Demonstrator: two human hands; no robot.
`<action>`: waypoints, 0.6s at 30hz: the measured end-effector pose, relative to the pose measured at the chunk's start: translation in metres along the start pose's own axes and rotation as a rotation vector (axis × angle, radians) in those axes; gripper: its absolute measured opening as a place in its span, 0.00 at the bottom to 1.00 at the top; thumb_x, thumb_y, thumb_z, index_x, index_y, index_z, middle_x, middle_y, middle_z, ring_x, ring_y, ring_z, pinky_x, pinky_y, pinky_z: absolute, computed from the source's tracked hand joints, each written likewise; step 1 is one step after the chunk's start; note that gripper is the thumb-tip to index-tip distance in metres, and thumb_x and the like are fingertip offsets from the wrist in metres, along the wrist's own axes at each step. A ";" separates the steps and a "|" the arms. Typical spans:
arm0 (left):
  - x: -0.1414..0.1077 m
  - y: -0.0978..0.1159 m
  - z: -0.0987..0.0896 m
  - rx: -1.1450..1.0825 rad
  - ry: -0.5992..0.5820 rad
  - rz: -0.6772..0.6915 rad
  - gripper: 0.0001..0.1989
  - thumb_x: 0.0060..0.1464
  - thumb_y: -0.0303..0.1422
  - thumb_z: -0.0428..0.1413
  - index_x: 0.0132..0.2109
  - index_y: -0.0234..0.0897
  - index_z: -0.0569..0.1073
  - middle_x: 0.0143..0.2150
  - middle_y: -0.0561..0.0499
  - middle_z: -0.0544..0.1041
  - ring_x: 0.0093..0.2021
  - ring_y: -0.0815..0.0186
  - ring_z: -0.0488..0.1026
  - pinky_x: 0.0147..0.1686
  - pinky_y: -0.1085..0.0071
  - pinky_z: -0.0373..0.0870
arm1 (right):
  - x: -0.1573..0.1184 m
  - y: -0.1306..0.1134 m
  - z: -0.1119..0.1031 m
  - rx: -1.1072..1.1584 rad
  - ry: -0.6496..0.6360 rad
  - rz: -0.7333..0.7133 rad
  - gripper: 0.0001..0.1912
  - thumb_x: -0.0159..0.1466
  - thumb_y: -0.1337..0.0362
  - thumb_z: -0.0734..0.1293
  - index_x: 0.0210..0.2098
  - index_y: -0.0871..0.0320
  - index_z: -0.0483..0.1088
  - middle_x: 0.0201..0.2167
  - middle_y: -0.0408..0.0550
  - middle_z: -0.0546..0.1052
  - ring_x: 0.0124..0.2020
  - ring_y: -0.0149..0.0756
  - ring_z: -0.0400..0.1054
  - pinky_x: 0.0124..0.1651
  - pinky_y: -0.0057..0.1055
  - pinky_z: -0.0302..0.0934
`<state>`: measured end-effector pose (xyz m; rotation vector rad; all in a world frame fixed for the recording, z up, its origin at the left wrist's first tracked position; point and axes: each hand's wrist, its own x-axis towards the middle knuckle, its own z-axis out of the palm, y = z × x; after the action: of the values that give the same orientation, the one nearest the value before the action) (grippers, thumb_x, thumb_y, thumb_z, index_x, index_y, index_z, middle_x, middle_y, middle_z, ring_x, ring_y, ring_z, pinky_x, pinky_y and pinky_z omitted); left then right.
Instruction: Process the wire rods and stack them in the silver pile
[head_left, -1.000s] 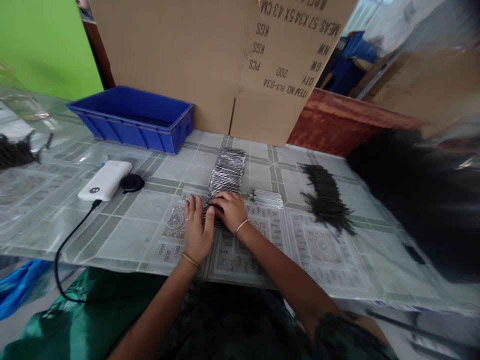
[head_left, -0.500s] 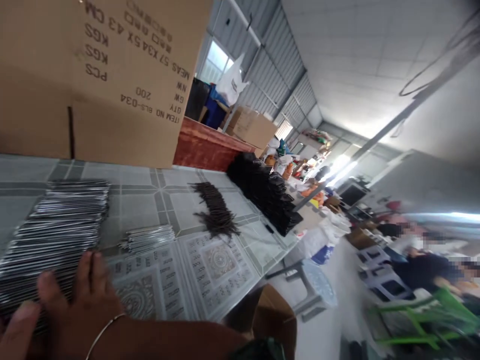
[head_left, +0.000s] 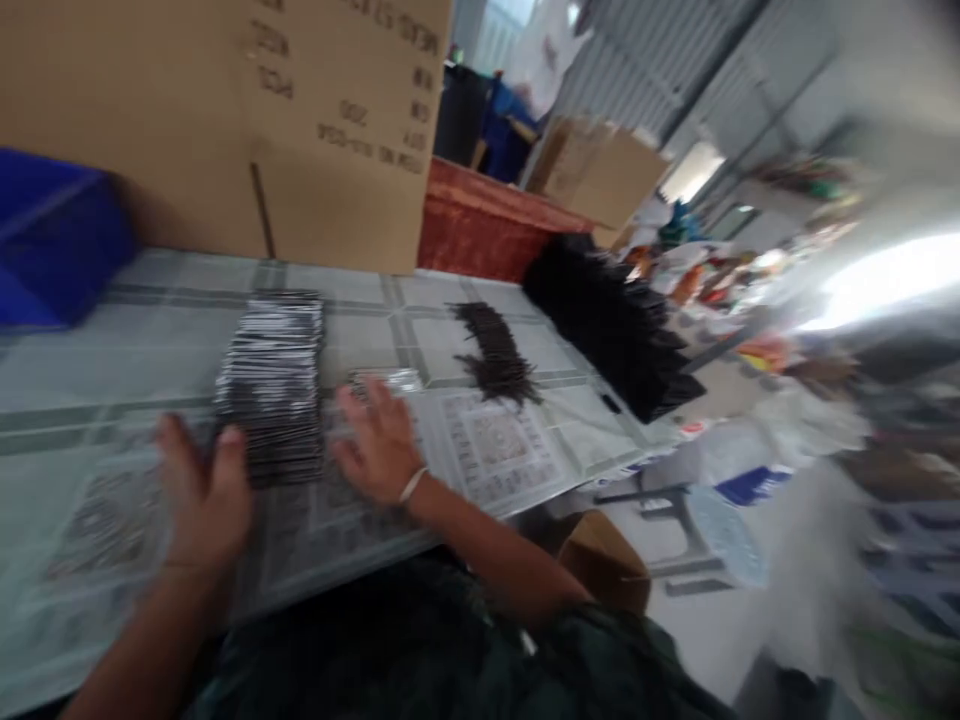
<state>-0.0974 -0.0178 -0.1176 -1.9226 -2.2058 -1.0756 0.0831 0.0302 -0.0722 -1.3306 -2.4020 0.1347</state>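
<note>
A long row of thin, shiny silver strips or rods lies on the patterned table cover; their exact kind is too blurred to make out. At its lower left edge is my left hand, thumb and finger apart, close against the strips. My right hand, a bracelet at its wrist, lies flat with spread fingers just right of the row. Its fingertips reach a smaller bunch of silver pieces, partly covering it. Further right sits a bunch of thin dark brown sticks or ties.
Behind the table cover stands a large cardboard box, with a blue bin at left. A black heap of bags lies on the right. Past the table edge are an open carton and a grey stool.
My view has shifted left and back, bringing the blue bin and both forearms into sight. My right hand has come off the silver row to the smaller bunch beside it.
</note>
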 end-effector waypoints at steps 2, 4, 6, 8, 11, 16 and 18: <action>-0.003 0.006 -0.018 -0.017 0.195 -0.117 0.34 0.64 0.44 0.45 0.69 0.28 0.49 0.72 0.33 0.50 0.72 0.44 0.45 0.66 0.38 0.53 | -0.017 0.041 -0.004 0.032 0.058 0.058 0.31 0.68 0.57 0.61 0.68 0.57 0.53 0.71 0.55 0.51 0.71 0.47 0.44 0.69 0.53 0.45; -0.002 0.027 -0.024 0.026 0.133 0.039 0.28 0.62 0.40 0.49 0.65 0.29 0.61 0.69 0.36 0.58 0.71 0.49 0.50 0.69 0.48 0.51 | -0.035 0.081 -0.004 0.059 0.106 0.105 0.30 0.67 0.61 0.62 0.66 0.62 0.56 0.67 0.60 0.57 0.67 0.49 0.51 0.68 0.51 0.47; -0.001 0.054 -0.016 0.070 -0.041 0.214 0.21 0.63 0.35 0.47 0.61 0.36 0.68 0.66 0.44 0.65 0.69 0.55 0.56 0.68 0.54 0.54 | -0.051 0.113 -0.005 0.057 0.141 0.130 0.27 0.67 0.63 0.61 0.64 0.64 0.60 0.62 0.61 0.63 0.64 0.48 0.55 0.66 0.50 0.50; 0.001 0.076 0.001 0.122 -0.186 0.299 0.20 0.63 0.32 0.44 0.60 0.39 0.69 0.66 0.46 0.66 0.67 0.57 0.59 0.67 0.54 0.56 | -0.059 0.130 -0.007 0.043 0.155 0.123 0.25 0.67 0.63 0.60 0.63 0.62 0.62 0.60 0.60 0.65 0.62 0.47 0.57 0.65 0.50 0.52; 0.009 0.094 0.031 0.225 -0.297 0.281 0.24 0.63 0.32 0.45 0.63 0.32 0.66 0.69 0.39 0.61 0.69 0.52 0.55 0.66 0.53 0.54 | -0.053 0.132 -0.007 0.025 0.117 0.073 0.25 0.68 0.62 0.59 0.64 0.60 0.60 0.62 0.58 0.65 0.63 0.45 0.56 0.66 0.48 0.51; 0.024 0.097 0.056 0.337 -0.361 0.161 0.31 0.63 0.39 0.45 0.65 0.19 0.60 0.68 0.29 0.58 0.69 0.46 0.54 0.65 0.51 0.53 | -0.016 0.112 0.006 0.000 -0.134 -0.092 0.27 0.71 0.60 0.57 0.68 0.56 0.54 0.70 0.51 0.55 0.69 0.43 0.48 0.70 0.50 0.40; 0.025 0.096 0.055 0.346 -0.361 0.157 0.30 0.64 0.40 0.44 0.65 0.20 0.61 0.67 0.29 0.61 0.67 0.45 0.58 0.64 0.51 0.55 | -0.008 0.107 0.010 0.005 -0.210 -0.135 0.26 0.72 0.60 0.56 0.68 0.55 0.54 0.70 0.50 0.55 0.70 0.42 0.47 0.70 0.50 0.39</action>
<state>0.0039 0.0315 -0.1035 -2.2066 -2.1639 -0.3139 0.1675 0.0830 -0.1122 -1.1998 -2.6557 0.2541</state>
